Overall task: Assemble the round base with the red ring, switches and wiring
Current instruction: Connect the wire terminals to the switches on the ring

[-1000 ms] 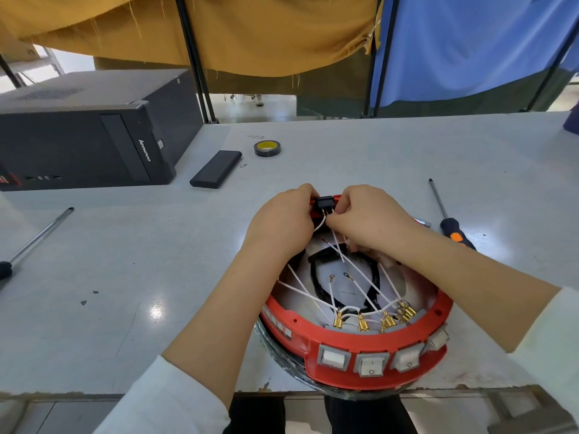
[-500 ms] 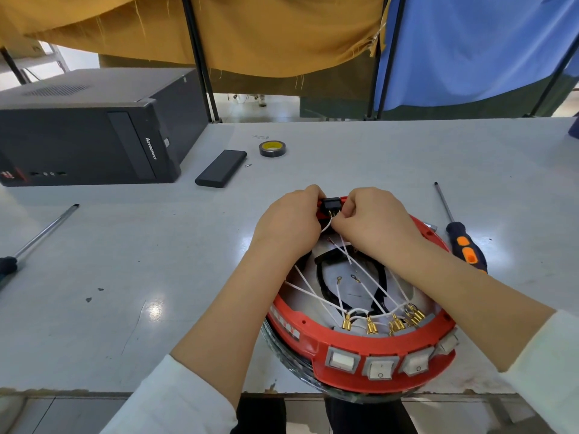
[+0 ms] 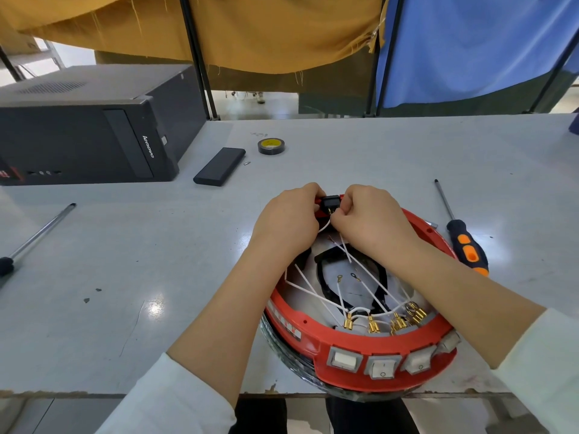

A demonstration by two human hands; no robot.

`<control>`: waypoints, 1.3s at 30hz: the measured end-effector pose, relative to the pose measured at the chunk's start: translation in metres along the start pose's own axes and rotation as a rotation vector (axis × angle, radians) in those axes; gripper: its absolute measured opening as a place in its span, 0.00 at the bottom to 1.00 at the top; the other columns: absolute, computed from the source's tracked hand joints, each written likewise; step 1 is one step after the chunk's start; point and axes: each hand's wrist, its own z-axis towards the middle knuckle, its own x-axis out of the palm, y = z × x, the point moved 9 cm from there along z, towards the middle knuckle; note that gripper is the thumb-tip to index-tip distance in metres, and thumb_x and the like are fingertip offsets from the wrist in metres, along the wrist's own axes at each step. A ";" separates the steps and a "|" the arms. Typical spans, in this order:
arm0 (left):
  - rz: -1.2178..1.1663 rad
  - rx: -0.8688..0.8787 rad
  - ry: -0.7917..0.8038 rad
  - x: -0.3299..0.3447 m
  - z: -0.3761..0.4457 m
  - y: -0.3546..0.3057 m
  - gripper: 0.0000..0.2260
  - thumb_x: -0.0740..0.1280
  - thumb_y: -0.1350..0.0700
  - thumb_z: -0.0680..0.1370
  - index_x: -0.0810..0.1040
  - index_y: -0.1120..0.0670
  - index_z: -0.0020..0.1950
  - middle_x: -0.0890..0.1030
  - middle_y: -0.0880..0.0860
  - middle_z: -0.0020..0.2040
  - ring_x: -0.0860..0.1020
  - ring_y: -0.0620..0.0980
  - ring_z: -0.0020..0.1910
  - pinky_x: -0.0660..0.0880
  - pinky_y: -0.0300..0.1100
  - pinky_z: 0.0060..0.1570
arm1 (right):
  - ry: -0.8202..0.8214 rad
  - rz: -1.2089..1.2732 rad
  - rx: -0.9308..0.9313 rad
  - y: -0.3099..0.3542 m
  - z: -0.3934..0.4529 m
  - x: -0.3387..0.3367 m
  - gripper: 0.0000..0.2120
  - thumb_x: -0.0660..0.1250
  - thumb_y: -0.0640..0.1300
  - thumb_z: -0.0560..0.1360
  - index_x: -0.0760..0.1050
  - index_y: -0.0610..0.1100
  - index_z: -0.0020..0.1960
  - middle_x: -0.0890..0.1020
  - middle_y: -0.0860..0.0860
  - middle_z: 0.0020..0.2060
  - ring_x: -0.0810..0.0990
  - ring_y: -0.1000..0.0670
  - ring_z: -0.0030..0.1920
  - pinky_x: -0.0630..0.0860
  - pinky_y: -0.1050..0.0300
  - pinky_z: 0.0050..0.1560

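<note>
The round base with its red ring (image 3: 360, 343) sits at the table's near edge. Several grey rocker switches (image 3: 380, 366) line the ring's front, and white wires (image 3: 316, 296) with brass terminals (image 3: 372, 325) cross its inside. A small black switch (image 3: 331, 202) sits at the ring's far rim. My left hand (image 3: 286, 223) grips the far rim beside that black switch. My right hand (image 3: 372, 220) pinches a white wire end just under the switch. The fingertips of both hands are partly hidden.
An orange-and-black screwdriver (image 3: 463, 242) lies right of the ring. A black computer case (image 3: 81, 126) stands far left, with a flat black box (image 3: 219, 166) and a tape roll (image 3: 271, 146) behind my hands. A metal rod tool (image 3: 37, 236) lies at left.
Both hands stay at the black switch on the far rim with only small finger shifts. The camera view has drifted slightly.
</note>
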 end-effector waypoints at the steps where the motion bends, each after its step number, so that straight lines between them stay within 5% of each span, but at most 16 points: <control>1: -0.003 -0.009 0.004 0.000 0.000 0.000 0.15 0.59 0.62 0.78 0.75 0.50 0.62 0.80 0.51 0.53 0.69 0.48 0.41 0.62 0.37 0.31 | 0.021 -0.001 0.013 -0.001 0.001 0.001 0.06 0.63 0.42 0.71 0.74 0.39 0.41 0.79 0.45 0.34 0.77 0.44 0.38 0.72 0.53 0.36; 7: -0.014 -0.070 0.038 -0.002 -0.002 0.003 0.15 0.58 0.62 0.79 0.75 0.47 0.60 0.79 0.51 0.51 0.71 0.51 0.41 0.62 0.39 0.30 | 0.091 -0.089 0.016 -0.003 -0.005 -0.019 0.11 0.60 0.53 0.75 0.74 0.46 0.42 0.80 0.50 0.34 0.79 0.47 0.39 0.75 0.53 0.40; 13: 0.060 -0.261 0.063 -0.025 -0.003 0.029 0.14 0.57 0.62 0.79 0.73 0.56 0.63 0.77 0.59 0.60 0.74 0.60 0.58 0.69 0.45 0.49 | -0.040 -0.232 0.024 -0.024 -0.025 -0.064 0.10 0.60 0.50 0.76 0.73 0.48 0.54 0.78 0.50 0.49 0.77 0.46 0.49 0.68 0.54 0.40; 16: 0.150 -0.386 0.107 -0.040 -0.012 0.052 0.14 0.58 0.61 0.79 0.70 0.61 0.64 0.75 0.62 0.61 0.74 0.61 0.58 0.67 0.45 0.47 | 0.097 -0.308 0.217 -0.052 -0.032 -0.057 0.19 0.58 0.57 0.77 0.70 0.45 0.60 0.76 0.45 0.58 0.76 0.40 0.56 0.70 0.50 0.46; 20: 0.098 -0.545 0.185 -0.055 -0.031 0.076 0.19 0.58 0.54 0.78 0.64 0.59 0.68 0.74 0.63 0.63 0.75 0.62 0.58 0.73 0.48 0.51 | 0.425 -0.125 0.366 -0.062 -0.042 -0.024 0.27 0.52 0.65 0.77 0.75 0.42 0.44 0.82 0.45 0.43 0.84 0.44 0.37 0.73 0.60 0.32; 23: -0.120 -0.640 0.305 -0.051 -0.047 0.082 0.14 0.55 0.54 0.79 0.74 0.60 0.58 0.82 0.62 0.50 0.82 0.60 0.47 0.81 0.53 0.47 | 0.536 0.038 0.427 -0.057 -0.047 -0.009 0.23 0.55 0.58 0.78 0.75 0.39 0.49 0.83 0.42 0.40 0.84 0.43 0.31 0.77 0.58 0.24; 28: -0.411 -0.644 0.226 -0.067 -0.055 0.080 0.13 0.58 0.50 0.79 0.78 0.56 0.52 0.83 0.58 0.46 0.81 0.56 0.36 0.82 0.51 0.42 | 0.359 -0.118 0.248 -0.034 -0.028 -0.039 0.17 0.54 0.50 0.79 0.73 0.40 0.39 0.83 0.43 0.33 0.83 0.43 0.29 0.79 0.54 0.35; 31: -0.766 -0.612 0.050 -0.087 -0.051 0.075 0.15 0.58 0.43 0.80 0.77 0.52 0.48 0.80 0.54 0.43 0.80 0.55 0.38 0.78 0.47 0.36 | 0.105 -0.197 0.107 -0.014 -0.010 -0.079 0.14 0.56 0.52 0.79 0.72 0.43 0.42 0.81 0.45 0.37 0.79 0.44 0.35 0.71 0.55 0.36; 35: -1.047 -0.596 -0.112 -0.106 -0.045 0.070 0.23 0.59 0.35 0.77 0.77 0.53 0.53 0.83 0.55 0.44 0.82 0.55 0.42 0.77 0.48 0.37 | -0.128 0.102 -0.046 0.007 -0.010 -0.108 0.09 0.62 0.49 0.77 0.71 0.47 0.56 0.78 0.50 0.47 0.77 0.47 0.45 0.71 0.53 0.42; 39: -1.267 -0.587 0.038 -0.090 -0.047 0.063 0.34 0.58 0.27 0.71 0.82 0.57 0.46 0.83 0.56 0.47 0.81 0.58 0.49 0.78 0.55 0.53 | -0.163 0.478 -0.233 0.018 -0.027 -0.109 0.15 0.67 0.40 0.74 0.68 0.57 0.52 0.71 0.53 0.56 0.74 0.58 0.54 0.75 0.56 0.53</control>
